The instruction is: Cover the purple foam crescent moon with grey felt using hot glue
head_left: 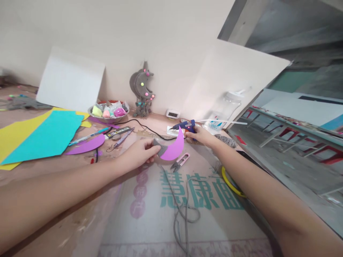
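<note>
My left hand point(143, 152) pinches one end of a purple paper crescent point(173, 150), and grey cord is wound round that end. My right hand point(201, 135) is closed round the handle of a blue hot glue gun point(184, 125) with a small red light on its side. The gun's nozzle points left, just beyond the crescent's upper tip. Below the crescent lie pink thread snips point(181, 162). A loose length of grey cord point(184, 214) trails towards me over the printed sheet point(128, 228).
At the left are turquoise point(48, 135) and yellow paper point(16, 134), a purple paper piece point(89, 144), pens and a cutter. Behind stand a bowl of clay point(108, 116), a grey moon ornament point(143, 87) and a plastic bottle point(225, 109). A yellow ring point(230, 184) lies under my right forearm.
</note>
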{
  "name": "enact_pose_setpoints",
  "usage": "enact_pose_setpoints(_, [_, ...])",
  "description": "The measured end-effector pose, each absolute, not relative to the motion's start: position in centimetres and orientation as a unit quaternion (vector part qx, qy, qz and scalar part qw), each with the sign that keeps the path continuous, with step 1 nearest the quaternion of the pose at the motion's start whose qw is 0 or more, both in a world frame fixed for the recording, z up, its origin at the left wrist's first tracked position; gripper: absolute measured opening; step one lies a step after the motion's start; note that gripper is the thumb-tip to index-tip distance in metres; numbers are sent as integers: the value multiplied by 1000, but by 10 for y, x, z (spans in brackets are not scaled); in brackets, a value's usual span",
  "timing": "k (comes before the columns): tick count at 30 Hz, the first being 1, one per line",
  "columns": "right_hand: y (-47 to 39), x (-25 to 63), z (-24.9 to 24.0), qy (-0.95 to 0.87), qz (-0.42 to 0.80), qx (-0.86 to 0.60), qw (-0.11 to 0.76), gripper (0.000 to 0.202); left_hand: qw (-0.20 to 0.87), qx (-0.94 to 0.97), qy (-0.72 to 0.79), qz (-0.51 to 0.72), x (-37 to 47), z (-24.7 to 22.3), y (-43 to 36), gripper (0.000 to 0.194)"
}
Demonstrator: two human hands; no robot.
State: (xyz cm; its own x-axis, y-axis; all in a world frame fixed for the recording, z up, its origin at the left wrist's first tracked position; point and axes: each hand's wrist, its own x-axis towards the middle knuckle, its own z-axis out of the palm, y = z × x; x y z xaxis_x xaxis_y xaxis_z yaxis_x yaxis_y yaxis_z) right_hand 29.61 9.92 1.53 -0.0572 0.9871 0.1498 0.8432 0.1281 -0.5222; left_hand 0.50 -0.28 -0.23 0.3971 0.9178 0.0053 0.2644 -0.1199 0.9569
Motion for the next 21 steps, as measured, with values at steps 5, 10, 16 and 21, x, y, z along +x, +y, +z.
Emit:
enact_pose_setpoints(5, [99,302,8,-712,99,-663,211,51,514,662,431,334,6,-2,-3,26])
enact_pose_setpoints(10, [103,304,3,-716,75,-666,194,52,514,665,426,334,4,-6,-1,25])
enact_pose_setpoints(16, [105,306,-1,-718,47,-665,200,39,506,669,435,327,4,-3,-3,26])
enact_pose_setpoints(21, [106,305,-7,-711,16,-669,216,29,511,669,431,326,6,-3,-3,24])
